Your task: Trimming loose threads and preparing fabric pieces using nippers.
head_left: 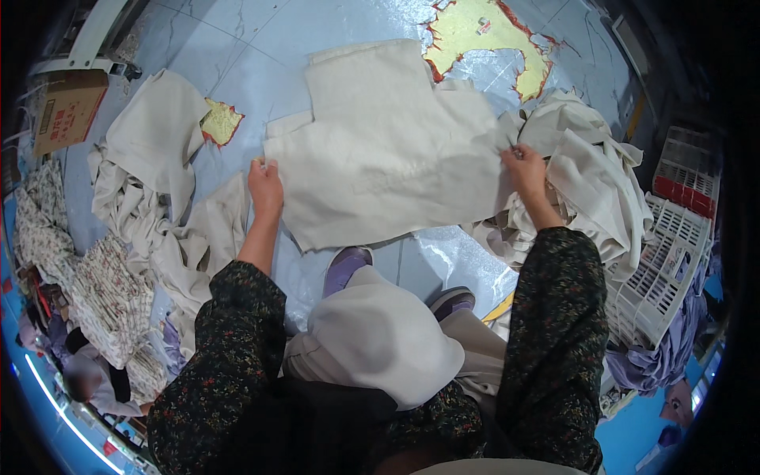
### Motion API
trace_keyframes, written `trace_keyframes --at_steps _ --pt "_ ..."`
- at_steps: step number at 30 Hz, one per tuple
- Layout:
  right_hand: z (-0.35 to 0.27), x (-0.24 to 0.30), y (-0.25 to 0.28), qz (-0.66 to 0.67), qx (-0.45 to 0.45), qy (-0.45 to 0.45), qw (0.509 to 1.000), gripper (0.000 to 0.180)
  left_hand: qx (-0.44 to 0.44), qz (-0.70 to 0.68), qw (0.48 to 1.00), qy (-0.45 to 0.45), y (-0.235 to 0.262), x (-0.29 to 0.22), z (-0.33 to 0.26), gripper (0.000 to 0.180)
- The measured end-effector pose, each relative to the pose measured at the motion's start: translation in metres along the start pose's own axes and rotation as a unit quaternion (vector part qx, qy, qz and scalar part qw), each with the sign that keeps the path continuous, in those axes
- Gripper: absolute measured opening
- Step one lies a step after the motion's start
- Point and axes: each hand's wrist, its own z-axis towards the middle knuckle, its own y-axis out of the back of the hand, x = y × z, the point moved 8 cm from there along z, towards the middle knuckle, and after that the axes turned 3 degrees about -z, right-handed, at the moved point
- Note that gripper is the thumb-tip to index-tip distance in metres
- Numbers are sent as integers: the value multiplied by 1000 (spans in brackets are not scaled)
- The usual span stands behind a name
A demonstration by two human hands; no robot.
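A large off-white fabric piece (380, 134) lies spread on the floor in front of me, with layered edges showing at its far and left sides. At its left edge, the fingers of my left hand (267, 188) are pinched on the fabric. My right hand (526, 170) is closed at the opposite edge, gripping the fabric there; a small dark spot shows between its fingers, too small to name. Just beyond that hand is a crumpled heap of off-white cloth (582, 158). Another loose heap of similar cloth (154, 127) lies left of my left hand.
Torn yellow patches with red edges, one large (483, 32) and one small (221, 123), mark the floor. A cardboard box (70, 111) stands far left, above folded floral fabric (111, 293). White plastic crates (661, 261) are at right. Another person (99, 388) appears lower left.
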Motion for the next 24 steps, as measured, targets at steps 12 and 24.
trace_keyframes --at_steps 12,24 --pt "-111 54 130 -278 -92 245 924 38 -64 239 967 -66 35 43 39 38" --pt "-102 92 309 -127 -294 221 921 22 303 -34 917 -257 -134 -197 -87 21"
